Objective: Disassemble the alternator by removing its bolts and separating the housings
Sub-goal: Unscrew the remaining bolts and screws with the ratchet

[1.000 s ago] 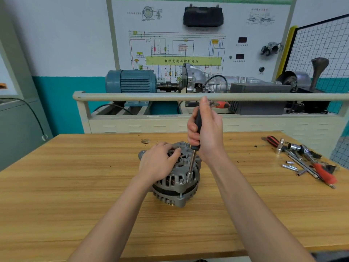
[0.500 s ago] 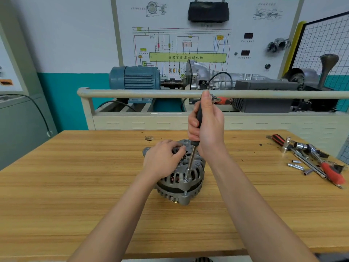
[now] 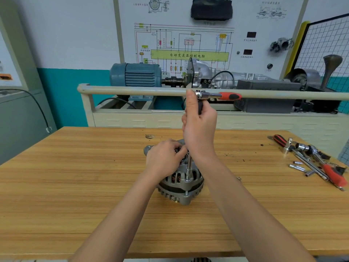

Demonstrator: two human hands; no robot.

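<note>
My left hand (image 3: pixel 164 161) grips the alternator (image 3: pixel 181 183) mid-worktop (image 3: pixel 75 186), hiding its top. My right hand (image 3: pixel 200 129) clutches the socket driver (image 3: pixel 188 167), covering its handle.

One alternator (image 3: pixel 179 178) stands on the one wooden table (image 3: pixel 75 186). Two hands are over it: the left hand (image 3: pixel 164 161) on its top, the right hand (image 3: pixel 200 129) above it around one driver (image 3: pixel 189 167). One ratchet with an orange grip (image 3: pixel 219 96) shows just above the right hand. Well right of the alternator lies one heap of tools (image 3: pixel 311 159); in it, two red-handled tools can be counted and about four small loose sockets (image 3: pixel 300 167), the rest too tangled to count. Beyond the alternator, behind one rail (image 3: pixel 132 90), sits one blue motor (image 3: pixel 136 74).
</note>
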